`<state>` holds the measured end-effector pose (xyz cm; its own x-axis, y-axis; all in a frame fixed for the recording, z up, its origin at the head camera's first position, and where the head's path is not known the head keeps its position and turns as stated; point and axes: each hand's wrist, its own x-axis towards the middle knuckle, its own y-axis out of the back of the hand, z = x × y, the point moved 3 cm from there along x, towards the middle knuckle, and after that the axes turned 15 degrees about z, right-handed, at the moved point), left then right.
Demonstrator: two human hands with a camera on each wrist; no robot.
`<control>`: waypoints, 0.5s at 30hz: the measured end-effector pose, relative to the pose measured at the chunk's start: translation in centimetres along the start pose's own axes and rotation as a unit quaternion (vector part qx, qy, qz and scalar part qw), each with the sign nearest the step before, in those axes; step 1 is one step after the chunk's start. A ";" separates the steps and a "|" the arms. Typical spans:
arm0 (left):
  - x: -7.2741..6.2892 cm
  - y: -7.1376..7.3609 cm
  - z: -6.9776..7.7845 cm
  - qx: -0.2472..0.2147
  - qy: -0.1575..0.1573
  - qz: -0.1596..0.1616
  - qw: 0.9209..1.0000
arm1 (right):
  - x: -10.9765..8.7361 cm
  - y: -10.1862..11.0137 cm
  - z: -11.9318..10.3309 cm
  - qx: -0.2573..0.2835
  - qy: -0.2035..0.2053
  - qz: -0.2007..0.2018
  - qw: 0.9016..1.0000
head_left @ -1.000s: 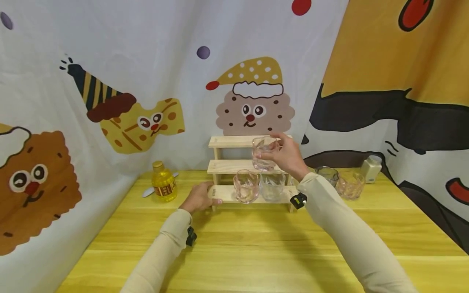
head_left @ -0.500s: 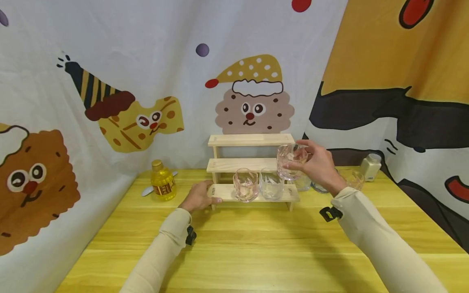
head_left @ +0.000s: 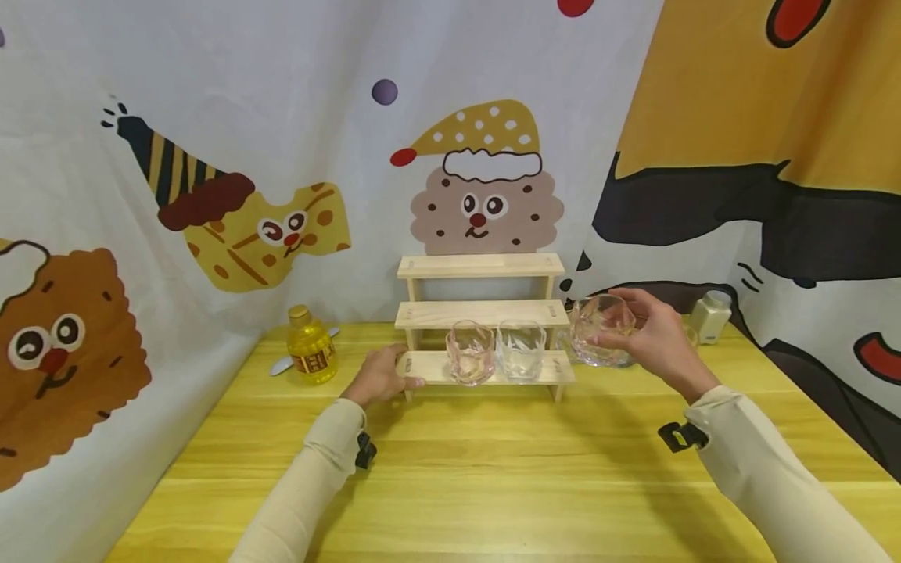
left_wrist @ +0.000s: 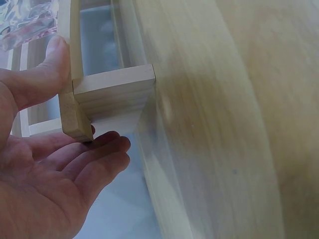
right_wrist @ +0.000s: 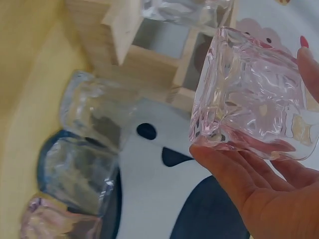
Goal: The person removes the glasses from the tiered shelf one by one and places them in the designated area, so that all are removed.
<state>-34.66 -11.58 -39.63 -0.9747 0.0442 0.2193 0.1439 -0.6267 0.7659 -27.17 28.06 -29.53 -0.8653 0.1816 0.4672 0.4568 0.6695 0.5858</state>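
My right hand [head_left: 658,340] holds a pink-tinted glass tumbler [head_left: 601,324] in the air, right of a three-step wooden rack [head_left: 482,266]. In the right wrist view, thumb and fingers grip this tumbler from opposite sides. My left hand [head_left: 380,378] grips the left end of the rack's lowest step, thumb on the board and fingers around its end in the left wrist view. On that step stand a pink tumbler [head_left: 470,356] and a clear tumbler [head_left: 521,352], side by side. The right wrist view also has a clear tumbler [right_wrist: 94,107], a bluish tumbler [right_wrist: 77,172] and a pinkish tumbler [right_wrist: 57,221] in a row on the table.
A yellow bottle [head_left: 312,349] stands left of the rack, with a spoon [head_left: 281,365] lying partly behind it. At the back right stands a white-capped jar [head_left: 711,317]. A cartoon-printed curtain [head_left: 338,62] hangs behind the wooden table [head_left: 450,485].
My right hand has carried the pink tumbler from in front of the rack's upper steps rightward and down, past the rack's right end. The left hand keeps its grip on the rack.
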 end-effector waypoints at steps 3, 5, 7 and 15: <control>0.1 0.0 -0.1 -0.001 0.002 -0.002 1.000 | -0.4 0.0 1.0 0.009 -0.017 -0.013 1.000; 0.1 0.0 -0.2 -0.002 0.004 -0.003 1.000 | -0.6 -0.1 1.7 0.009 -0.028 -0.020 0.999; 0.1 0.1 -0.2 -0.005 0.007 -0.004 1.000 | -0.9 -0.3 2.5 0.005 -0.034 -0.026 0.999; 0.0 0.0 -0.2 -0.017 0.004 0.002 1.000 | -1.8 -2.2 5.5 0.012 -0.039 -0.036 0.999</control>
<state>-34.70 -11.68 -39.74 -0.9755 0.0362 0.2172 0.1415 -0.6527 0.7443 -27.79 30.22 -35.34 -0.9093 0.1885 0.3710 0.3895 0.6996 0.5991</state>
